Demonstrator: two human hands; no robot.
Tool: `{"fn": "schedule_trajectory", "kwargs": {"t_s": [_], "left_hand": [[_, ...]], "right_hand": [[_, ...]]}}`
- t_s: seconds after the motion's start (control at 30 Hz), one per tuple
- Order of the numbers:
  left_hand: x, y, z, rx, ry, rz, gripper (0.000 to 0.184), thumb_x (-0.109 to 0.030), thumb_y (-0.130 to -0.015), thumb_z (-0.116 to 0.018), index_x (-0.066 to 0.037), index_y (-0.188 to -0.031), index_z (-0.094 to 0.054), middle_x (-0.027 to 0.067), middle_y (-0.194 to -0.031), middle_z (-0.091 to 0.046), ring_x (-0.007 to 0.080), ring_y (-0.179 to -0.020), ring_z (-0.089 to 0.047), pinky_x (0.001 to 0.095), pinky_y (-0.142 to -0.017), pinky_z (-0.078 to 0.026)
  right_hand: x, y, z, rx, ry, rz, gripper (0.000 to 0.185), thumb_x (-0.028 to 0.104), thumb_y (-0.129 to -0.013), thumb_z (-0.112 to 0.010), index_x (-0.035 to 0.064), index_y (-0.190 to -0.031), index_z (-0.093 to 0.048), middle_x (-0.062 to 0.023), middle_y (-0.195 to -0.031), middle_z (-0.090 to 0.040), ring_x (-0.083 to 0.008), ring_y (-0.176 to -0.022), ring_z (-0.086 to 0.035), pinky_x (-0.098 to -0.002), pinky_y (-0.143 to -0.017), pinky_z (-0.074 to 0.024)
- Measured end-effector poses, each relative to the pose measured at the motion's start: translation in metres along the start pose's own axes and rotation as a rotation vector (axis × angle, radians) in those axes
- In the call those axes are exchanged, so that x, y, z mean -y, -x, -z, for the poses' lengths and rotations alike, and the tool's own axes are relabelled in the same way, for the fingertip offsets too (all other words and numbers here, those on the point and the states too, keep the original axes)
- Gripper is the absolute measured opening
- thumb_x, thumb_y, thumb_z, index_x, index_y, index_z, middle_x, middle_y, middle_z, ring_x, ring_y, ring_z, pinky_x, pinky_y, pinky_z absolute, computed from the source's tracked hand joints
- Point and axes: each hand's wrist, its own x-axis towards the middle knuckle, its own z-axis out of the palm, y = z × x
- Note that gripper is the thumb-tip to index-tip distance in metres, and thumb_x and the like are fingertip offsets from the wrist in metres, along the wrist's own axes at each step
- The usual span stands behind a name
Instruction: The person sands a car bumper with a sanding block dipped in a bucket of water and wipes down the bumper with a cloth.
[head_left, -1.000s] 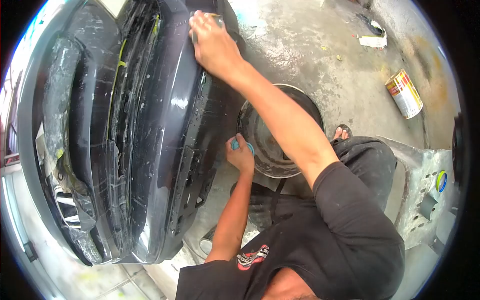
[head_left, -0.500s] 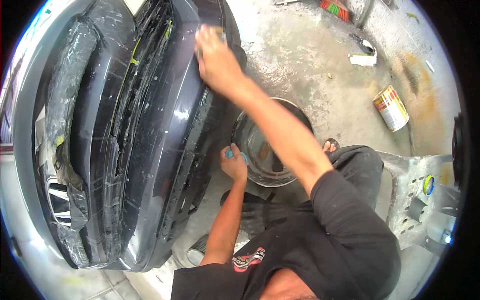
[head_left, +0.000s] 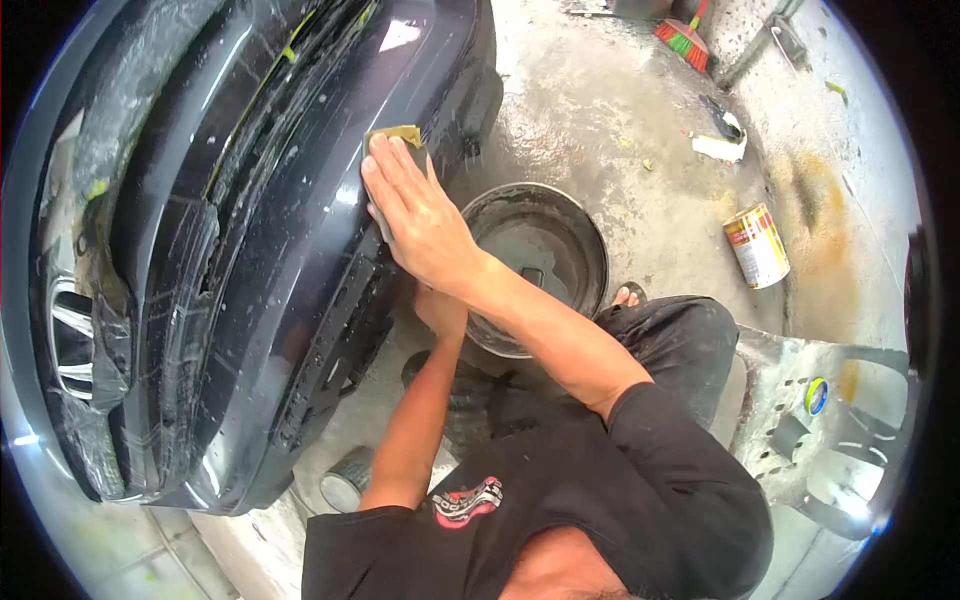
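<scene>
"Car bumper (head_left: 310,260), dark and glossy: where does it sit?"

"It fills the view from eight to eleven o'clock. A chrome H-shaped badge (head_left: 74,340) shows near nine."

"And the right hand (head_left: 420,215)?"

"Just off centre towards eleven, fingers straight and together, holding a sanding pad (head_left: 405,134) flat against the bumper."

"The left hand (head_left: 436,312)?"

"Near centre, towards nine, partly behind the right wrist. I can't tell whether it's open or gripping anything."

"Any writing?"

"The black T-shirt (head_left: 600,480) has a red-and-white print at six, too small to read. Likewise the label on the yellow, red and white tin (head_left: 757,247) near three."

"That round black tub (head_left: 597,265)?"

"Towards one, beside the right forearm."
</scene>
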Motion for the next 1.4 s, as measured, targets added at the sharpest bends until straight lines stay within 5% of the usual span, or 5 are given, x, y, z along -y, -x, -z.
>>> {"fn": "schedule_trajectory", "kwargs": {"t_s": [0.1, 0.43, 0.57, 1.27, 1.4], "left_hand": [[-0.022, -0.002, 0.005, 0.033, 0.134, 0.37, 0.035, -0.035, -0.093, -0.073, 0.0, -0.101, -0.072, 0.0222, -0.1, -0.074, 0.0424, -0.098, -0.069, 0.0497, -0.087, -0.052], [0.015, 0.007, -0.012, 0.144, -0.053, 0.059, 0.035, -0.035, -0.092, -0.073, -0.002, -0.104, -0.072, 0.0204, -0.104, -0.074, 0.0396, -0.097, -0.068, 0.0478, -0.087, -0.052], [-0.032, -0.003, 0.013, 0.044, 0.107, 0.347, 0.035, -0.034, -0.093, -0.074, -0.001, -0.102, -0.073, 0.0211, -0.105, -0.074, 0.0407, -0.099, -0.068, 0.048, -0.088, -0.052], [-0.038, -0.011, 0.015, 0.031, 0.13, 0.328, 0.031, -0.03, -0.092, -0.075, 0.0, -0.098, -0.072, 0.021, -0.098, -0.073, 0.0412, -0.095, -0.068, 0.049, -0.087, -0.051], [-0.036, -0.009, 0.015, 0.045, 0.023, 0.332, 0.04, -0.038, -0.093, -0.072, 0.001, -0.103, -0.073, 0.0224, -0.1, -0.075, 0.04, -0.094, -0.07, 0.0467, -0.088, -0.052]], "right_hand": [[-0.039, -0.021, 0.014, 0.009, 0.091, 0.089, 0.04, 0.004, -0.094, -0.063, -0.0092, -0.132, -0.06, -0.0307, -0.143, -0.058, -0.0484, -0.137, -0.054, -0.0647, -0.107, -0.0483], [0.012, 0.011, 0.007, 0.094, -0.023, 0.116, 0.053, -0.001, -0.089, -0.066, -0.0041, -0.14, -0.054, -0.0292, -0.144, -0.057, -0.048, -0.139, -0.051, -0.0633, -0.111, -0.045], [-0.111, -0.06, 0.005, -0.067, 0.069, -0.196, 0.047, 0.006, -0.095, -0.056, -0.0112, -0.139, -0.053, -0.0333, -0.14, -0.057, -0.0459, -0.137, -0.052, -0.058, -0.114, -0.042], [-0.061, -0.042, 0.009, -0.074, 0.092, -0.024, 0.051, -0.002, -0.088, -0.066, -0.0066, -0.138, -0.055, -0.0313, -0.147, -0.054, -0.0497, -0.137, -0.052, -0.0572, -0.112, -0.047], [-0.149, -0.128, 0.014, 0.137, -0.099, -0.385, 0.042, 0.027, -0.11, -0.051, 0.0007, -0.14, -0.064, -0.034, -0.149, -0.052, -0.0495, -0.139, -0.05, -0.046, -0.117, -0.0406]]}}
